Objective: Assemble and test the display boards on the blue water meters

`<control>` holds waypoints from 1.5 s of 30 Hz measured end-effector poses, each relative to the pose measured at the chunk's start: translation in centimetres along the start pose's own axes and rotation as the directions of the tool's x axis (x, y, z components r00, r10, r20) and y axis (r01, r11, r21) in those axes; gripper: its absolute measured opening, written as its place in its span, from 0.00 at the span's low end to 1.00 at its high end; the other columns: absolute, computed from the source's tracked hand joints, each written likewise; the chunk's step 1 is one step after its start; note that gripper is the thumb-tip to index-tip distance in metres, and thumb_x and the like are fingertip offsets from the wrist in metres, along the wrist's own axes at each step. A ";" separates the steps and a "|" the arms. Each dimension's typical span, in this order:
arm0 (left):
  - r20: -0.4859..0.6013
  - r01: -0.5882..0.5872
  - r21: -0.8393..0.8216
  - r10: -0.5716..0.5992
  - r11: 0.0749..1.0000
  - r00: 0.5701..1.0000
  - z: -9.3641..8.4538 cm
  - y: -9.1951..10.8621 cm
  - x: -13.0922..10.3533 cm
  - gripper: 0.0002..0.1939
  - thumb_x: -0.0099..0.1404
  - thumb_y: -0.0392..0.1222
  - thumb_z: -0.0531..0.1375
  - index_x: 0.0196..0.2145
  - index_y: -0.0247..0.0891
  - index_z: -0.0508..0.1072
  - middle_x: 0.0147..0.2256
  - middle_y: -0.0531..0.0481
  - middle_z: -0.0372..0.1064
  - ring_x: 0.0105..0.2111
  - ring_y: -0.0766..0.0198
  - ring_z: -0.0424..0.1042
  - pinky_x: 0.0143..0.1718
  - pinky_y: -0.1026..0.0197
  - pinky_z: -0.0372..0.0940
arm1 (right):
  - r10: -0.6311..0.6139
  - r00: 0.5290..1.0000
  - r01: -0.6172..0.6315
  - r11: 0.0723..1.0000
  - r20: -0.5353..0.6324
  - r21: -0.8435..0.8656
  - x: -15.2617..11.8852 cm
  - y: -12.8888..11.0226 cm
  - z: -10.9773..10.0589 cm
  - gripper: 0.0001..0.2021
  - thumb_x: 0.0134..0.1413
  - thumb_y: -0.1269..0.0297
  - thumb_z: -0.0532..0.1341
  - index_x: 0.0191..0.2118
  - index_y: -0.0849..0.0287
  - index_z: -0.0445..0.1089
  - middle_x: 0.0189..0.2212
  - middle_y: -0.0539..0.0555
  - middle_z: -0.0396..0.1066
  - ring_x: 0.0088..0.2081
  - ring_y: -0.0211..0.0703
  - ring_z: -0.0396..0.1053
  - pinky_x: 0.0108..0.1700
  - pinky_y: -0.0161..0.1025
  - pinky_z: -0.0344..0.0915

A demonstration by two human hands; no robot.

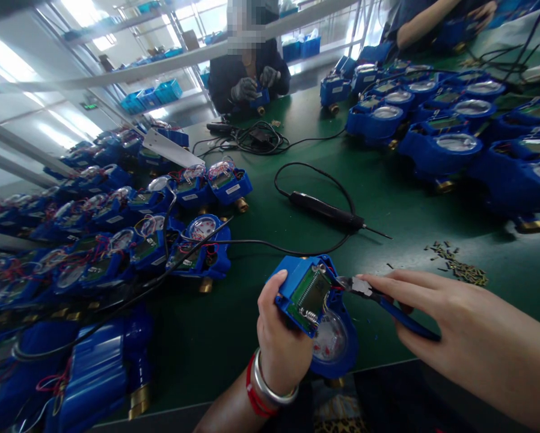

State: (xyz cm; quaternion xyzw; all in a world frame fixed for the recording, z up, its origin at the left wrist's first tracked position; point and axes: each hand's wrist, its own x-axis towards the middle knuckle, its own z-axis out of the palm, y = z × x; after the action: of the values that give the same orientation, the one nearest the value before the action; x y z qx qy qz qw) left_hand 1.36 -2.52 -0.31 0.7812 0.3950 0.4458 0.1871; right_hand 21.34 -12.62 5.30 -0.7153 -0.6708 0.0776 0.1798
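My left hand (281, 334) is wrapped round a blue water meter (292, 278) at the front edge of the table. The meter is tilted, and its open housing shows a green circuit board (314, 294) with a coiled spring. Below the board sits its round clear dial (331, 337). In my right hand (450, 319) is a pair of pliers (362, 287) with dark blue handles. Their jaws reach the upper right edge of the housing, beside thin red wires. Whether the jaws grip anything is too small to tell.
A black electric screwdriver (324, 209) with a looped cable lies mid-table. Loose screws (466, 270) are heaped at the right. Rows of blue meters stand left (153, 243) and right (459, 141). Across the table, a gloved person (247, 90) handles another meter; a second person's arm (426, 27) shows at upper right.
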 end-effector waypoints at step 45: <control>-0.038 0.069 -0.070 -0.071 0.995 0.997 0.2 0.0 0.0 0.37 0.50 0.30 0.67 0.57 0.42 0.61 0.47 0.48 0.69 0.44 0.61 0.74 0.44 0.63 0.69 | 0.020 1.000 -0.021 0.998 0.019 0.053 0.1 0.1 0.2 0.23 0.57 0.67 0.55 0.58 0.46 0.65 0.50 0.51 0.72 0.47 0.45 0.74 0.48 0.47 0.75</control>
State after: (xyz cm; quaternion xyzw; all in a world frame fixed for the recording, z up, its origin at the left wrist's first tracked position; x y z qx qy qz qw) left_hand 1.50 -2.53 -0.43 0.7508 0.4102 0.4680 0.2214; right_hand 21.38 -12.52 5.07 -0.7163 -0.6627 0.1038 0.1920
